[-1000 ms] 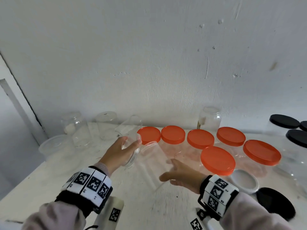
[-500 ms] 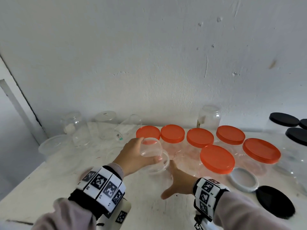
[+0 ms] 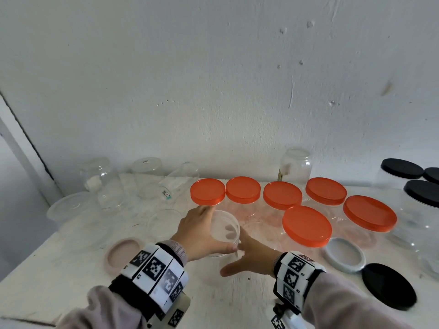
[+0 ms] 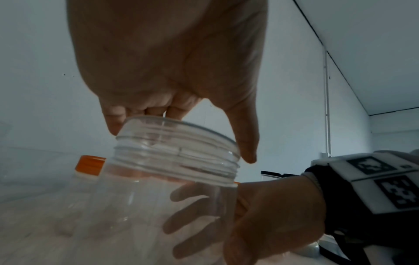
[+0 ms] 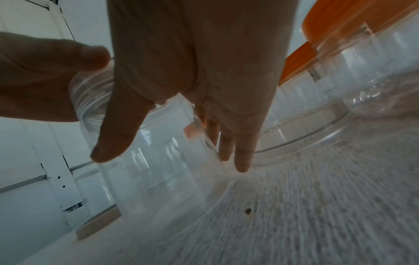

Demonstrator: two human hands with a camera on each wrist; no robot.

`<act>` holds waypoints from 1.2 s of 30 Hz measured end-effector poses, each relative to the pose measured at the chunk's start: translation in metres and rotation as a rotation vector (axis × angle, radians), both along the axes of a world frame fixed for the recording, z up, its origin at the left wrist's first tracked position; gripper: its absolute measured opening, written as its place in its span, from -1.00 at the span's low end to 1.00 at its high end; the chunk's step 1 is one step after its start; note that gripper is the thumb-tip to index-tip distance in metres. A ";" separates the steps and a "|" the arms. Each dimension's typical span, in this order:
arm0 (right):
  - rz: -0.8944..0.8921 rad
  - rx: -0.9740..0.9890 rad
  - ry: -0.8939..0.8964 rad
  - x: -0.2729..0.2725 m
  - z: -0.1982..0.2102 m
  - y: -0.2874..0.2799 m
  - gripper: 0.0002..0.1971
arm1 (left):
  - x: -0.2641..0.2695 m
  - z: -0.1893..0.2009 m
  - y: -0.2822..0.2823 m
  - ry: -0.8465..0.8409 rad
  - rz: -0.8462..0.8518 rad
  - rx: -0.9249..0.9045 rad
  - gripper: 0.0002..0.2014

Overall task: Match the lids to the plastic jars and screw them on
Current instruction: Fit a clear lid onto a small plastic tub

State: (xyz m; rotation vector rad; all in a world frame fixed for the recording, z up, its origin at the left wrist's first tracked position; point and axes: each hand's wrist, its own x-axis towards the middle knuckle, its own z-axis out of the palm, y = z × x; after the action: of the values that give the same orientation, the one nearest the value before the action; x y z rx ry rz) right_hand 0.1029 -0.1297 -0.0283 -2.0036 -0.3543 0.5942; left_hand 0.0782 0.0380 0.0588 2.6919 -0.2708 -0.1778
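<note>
A clear lidless plastic jar point(image 3: 226, 225) stands upright at the middle front of the white table point(image 3: 71, 257). My left hand point(image 3: 221, 232) comes from above and pinches the jar's threaded neck point(image 4: 176, 156) between fingers and thumb. My right hand point(image 3: 234, 257) cups the jar's body from the right, thumb on the near side and fingers round the far side, which shows through the plastic in the left wrist view. Loose lids lie nearby: a pink lid point(image 3: 123, 255) to the left, a white lid point(image 3: 344, 257) and a black lid point(image 3: 389, 286) to the right.
Several orange-lidded jars point(image 3: 306, 225) stand close behind and to the right of the hands. Black-lidded jars point(image 3: 422, 193) are at the far right. Clear lidless jars point(image 3: 102, 184) and containers sit at the back left, and another point(image 3: 295, 165) stands by the wall.
My left hand carried the clear jar from the back left to the middle front and stood it upright. My right hand moved in and took hold of its side.
</note>
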 end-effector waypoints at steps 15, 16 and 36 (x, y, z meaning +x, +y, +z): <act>0.026 -0.079 -0.047 0.004 0.032 -0.007 0.23 | -0.006 -0.026 0.032 0.106 0.006 -0.373 -0.03; 0.032 -0.095 -0.067 0.006 0.043 -0.008 0.26 | -0.007 -0.031 0.036 0.115 0.015 -0.431 0.01; 0.445 -0.940 -0.367 0.022 0.109 0.064 0.05 | 0.002 -0.079 0.045 0.225 0.012 -0.803 -0.02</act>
State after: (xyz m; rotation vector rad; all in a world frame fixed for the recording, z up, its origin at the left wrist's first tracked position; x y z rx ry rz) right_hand 0.1247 -0.0660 0.0806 -2.9841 -0.8790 0.7452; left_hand 0.0799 0.0831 -0.0203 1.8596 -0.1992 -0.2918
